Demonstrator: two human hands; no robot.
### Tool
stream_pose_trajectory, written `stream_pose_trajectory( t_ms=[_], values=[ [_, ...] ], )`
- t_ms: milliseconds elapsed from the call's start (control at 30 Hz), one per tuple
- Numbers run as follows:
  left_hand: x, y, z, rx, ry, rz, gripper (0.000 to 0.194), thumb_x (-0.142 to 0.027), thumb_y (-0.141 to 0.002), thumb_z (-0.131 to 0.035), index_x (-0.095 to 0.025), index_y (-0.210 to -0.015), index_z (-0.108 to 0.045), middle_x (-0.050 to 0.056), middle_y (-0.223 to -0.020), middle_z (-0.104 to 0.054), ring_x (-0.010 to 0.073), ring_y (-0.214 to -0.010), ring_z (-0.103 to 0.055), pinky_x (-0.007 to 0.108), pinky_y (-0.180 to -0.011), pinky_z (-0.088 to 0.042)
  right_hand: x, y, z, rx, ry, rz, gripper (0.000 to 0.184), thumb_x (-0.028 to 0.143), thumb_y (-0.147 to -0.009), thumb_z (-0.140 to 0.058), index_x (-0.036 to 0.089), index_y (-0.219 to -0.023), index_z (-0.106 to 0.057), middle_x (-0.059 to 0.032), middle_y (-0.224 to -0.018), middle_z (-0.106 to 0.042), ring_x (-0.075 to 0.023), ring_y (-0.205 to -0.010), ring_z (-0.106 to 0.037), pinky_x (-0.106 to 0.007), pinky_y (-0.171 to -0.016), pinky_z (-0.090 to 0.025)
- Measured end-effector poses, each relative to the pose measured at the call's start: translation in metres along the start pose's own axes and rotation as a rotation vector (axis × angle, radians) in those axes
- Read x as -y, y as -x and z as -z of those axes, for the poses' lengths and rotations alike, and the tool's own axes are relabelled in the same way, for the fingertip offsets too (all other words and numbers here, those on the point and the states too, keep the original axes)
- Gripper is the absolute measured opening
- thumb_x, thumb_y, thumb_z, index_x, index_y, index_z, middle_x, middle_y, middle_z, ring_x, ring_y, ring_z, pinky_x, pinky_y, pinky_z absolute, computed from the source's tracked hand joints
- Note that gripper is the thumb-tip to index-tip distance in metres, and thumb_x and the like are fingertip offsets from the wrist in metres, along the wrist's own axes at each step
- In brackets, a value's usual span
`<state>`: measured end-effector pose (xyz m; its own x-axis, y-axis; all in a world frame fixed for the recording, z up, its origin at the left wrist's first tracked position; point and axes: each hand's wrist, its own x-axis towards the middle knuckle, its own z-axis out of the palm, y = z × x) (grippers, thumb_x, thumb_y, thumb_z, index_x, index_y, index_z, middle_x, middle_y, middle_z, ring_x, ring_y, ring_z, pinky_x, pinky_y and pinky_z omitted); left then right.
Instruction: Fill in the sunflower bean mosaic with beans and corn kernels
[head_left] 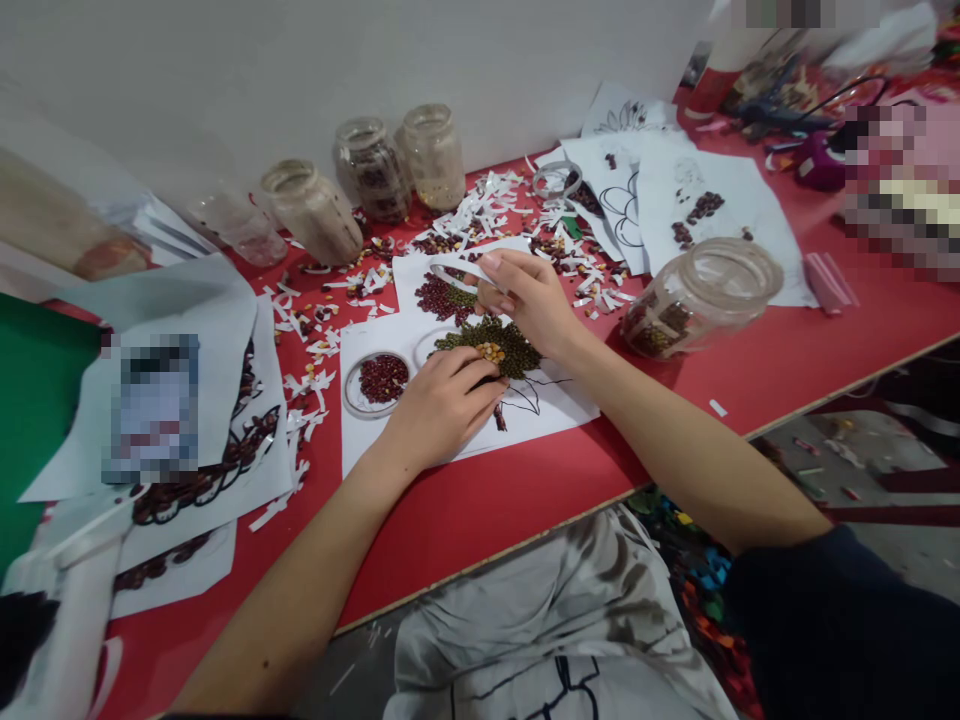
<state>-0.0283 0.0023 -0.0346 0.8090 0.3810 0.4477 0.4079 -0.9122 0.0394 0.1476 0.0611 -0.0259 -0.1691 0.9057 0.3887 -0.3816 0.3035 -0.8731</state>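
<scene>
On a sheet of white paper (363, 440) lies a flower shape of green beans (525, 352) with yellow corn kernels (491, 352) at its centre. My left hand (450, 400) rests on the paper, fingers laid over the flower's near edge beside the kernels; its fingertips are partly hidden. Above the flower, my right hand (529, 300) pinches a thin white strip (459, 264) bent into a narrow loop. A round lid (349, 385) of small red beans (384, 381) sits left of my left hand. Behind, dark red beans (435, 298) cover part of another drawing.
Glass jars (311, 210) line the wall, and an open jar (697, 298) leans at right. Shredded white strips (491, 205) and loose beans litter the red table (420, 530). Bean-covered drawings (259, 440) with a phone (154, 410) lie left; more sheets (765, 220) lie right.
</scene>
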Motion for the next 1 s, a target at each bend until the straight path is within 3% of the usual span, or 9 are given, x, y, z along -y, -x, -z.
stream_pose_trajectory(
  t_ms=[433, 733, 1000],
  values=[
    [-0.0018, 0.0021, 0.0006, -0.023, 0.068, 0.049, 0.022, -0.024, -0.101, -0.054, -0.015, -0.101, -0.074, 0.008, -0.106, -0.075, 0.0256, -0.105, -0.060, 0.042, -0.090, -0.051, 0.0041, 0.0002, -0.0032, -0.040, 0.045, -0.033, 0.043, 0.058, -0.080, -0.072, 0.024, -0.064, -0.050, 0.0100, -0.051, -0.029, -0.0082, -0.051, -0.032, -0.024, -0.062, -0.049],
    [-0.0029, -0.0006, -0.0009, -0.005, 0.071, 0.058, 0.021, -0.022, -0.101, -0.053, -0.014, -0.101, -0.073, 0.008, -0.109, -0.074, 0.0260, -0.106, -0.059, 0.041, -0.091, -0.051, 0.0026, 0.0013, -0.0017, -0.004, 0.015, 0.000, 0.036, 0.050, -0.086, -0.070, 0.021, -0.069, -0.060, 0.0095, -0.052, -0.031, -0.0081, -0.051, -0.034, -0.024, -0.061, -0.048],
    [-0.0036, 0.0007, -0.0033, -0.023, 0.069, 0.040, 0.022, -0.024, -0.101, -0.053, -0.016, -0.107, -0.072, 0.006, -0.109, -0.075, 0.0246, -0.105, -0.059, 0.041, -0.092, -0.050, 0.0034, 0.0005, -0.0028, -0.030, 0.044, -0.039, 0.044, 0.060, -0.079, -0.073, 0.023, -0.065, -0.055, 0.0099, -0.051, -0.029, -0.0084, -0.051, -0.033, -0.025, -0.063, -0.050]
  ],
)
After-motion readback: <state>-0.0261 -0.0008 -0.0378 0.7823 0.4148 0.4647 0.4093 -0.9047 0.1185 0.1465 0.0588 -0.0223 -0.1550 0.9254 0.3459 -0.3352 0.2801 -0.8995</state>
